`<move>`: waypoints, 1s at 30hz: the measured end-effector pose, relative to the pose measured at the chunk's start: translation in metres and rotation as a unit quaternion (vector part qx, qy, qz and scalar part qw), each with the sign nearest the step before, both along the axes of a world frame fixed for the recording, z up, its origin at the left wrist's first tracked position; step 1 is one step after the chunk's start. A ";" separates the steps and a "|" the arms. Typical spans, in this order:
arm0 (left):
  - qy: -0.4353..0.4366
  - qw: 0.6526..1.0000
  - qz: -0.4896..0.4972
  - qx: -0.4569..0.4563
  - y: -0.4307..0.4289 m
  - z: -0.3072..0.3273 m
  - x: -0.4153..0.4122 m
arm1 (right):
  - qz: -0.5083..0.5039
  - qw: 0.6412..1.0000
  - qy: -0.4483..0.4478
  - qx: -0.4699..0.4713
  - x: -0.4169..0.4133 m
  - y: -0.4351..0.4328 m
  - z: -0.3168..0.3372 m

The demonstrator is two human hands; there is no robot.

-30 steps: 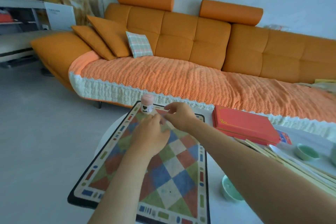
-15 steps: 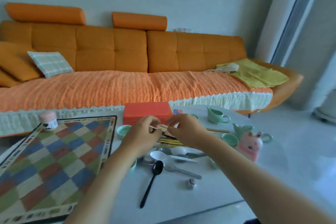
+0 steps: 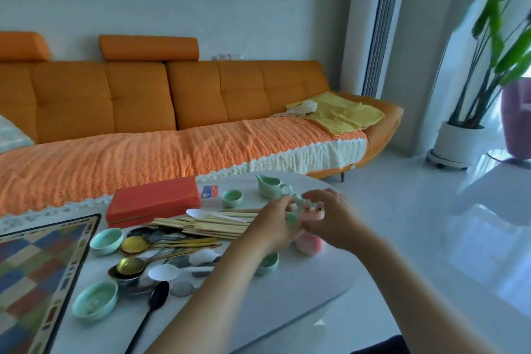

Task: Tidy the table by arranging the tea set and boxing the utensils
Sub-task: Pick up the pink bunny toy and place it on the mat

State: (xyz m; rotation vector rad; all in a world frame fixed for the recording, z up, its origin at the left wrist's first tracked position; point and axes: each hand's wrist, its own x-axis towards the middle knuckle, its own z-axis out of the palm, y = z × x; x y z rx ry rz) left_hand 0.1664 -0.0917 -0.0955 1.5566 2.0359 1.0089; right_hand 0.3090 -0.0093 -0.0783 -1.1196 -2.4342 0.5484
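Together, left hand (image 3: 275, 224), right hand (image 3: 334, 220) (flanking toy (image 3: 311, 244))

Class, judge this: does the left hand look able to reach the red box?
Probably yes: only flat chopsticks and a white spoon lie between the left hand and the red box.

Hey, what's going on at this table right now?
A person is tidying a white table. Their right hand curls round a pink jar on the table's right side, with the left hand against its other side; whether that one grips is unclear. The chopsticks and spoons lie loose in a heap beside the closed red box, not yet boxed. Green cups and a green pitcher sit scattered around.
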 end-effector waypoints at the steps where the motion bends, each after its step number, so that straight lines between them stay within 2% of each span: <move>1: 0.014 1.000 -0.004 -0.008 0.005 -0.002 0.003 | 0.006 1.000 -0.004 -0.016 0.003 0.004 -0.004; 5: 0.030 1.000 0.003 -0.004 0.015 -0.012 0.011 | 0.014 0.998 0.037 -0.054 0.009 0.015 -0.015; 15: -0.085 0.994 0.038 0.062 0.015 -0.024 0.015 | 0.026 0.988 0.107 -0.109 0.009 0.020 -0.027; 24: -0.216 0.961 0.049 0.165 -0.032 0.004 -0.024 | 0.095 0.969 0.205 -0.096 -0.036 -0.019 0.003; 30: -0.184 0.953 0.130 0.202 -0.101 0.012 -0.082 | 0.176 0.952 0.213 -0.129 -0.104 -0.074 0.013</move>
